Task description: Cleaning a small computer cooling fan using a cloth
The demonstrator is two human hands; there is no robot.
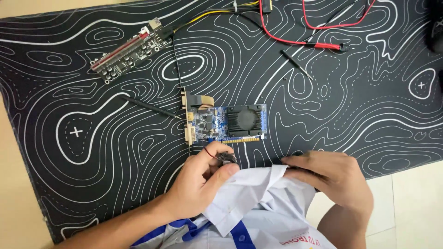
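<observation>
A blue graphics card point(226, 123) with a black heatsink and a metal bracket lies in the middle of the black mat point(92, 152). Just in front of it, my left hand point(200, 182) pinches a small black fan point(227, 159) with a thin red wire against a fold of my white shirt point(251, 193). My right hand point(330, 177) grips the same shirt fabric from the right, fingers closed on the cloth.
A riser board point(131, 50) with yellow wires lies at the far left. A thin black screwdriver point(150, 107) rests left of the card, another point(297, 64) to its upper right. Red probe leads point(295, 42) run along the far edge. Tiled floor shows bottom right.
</observation>
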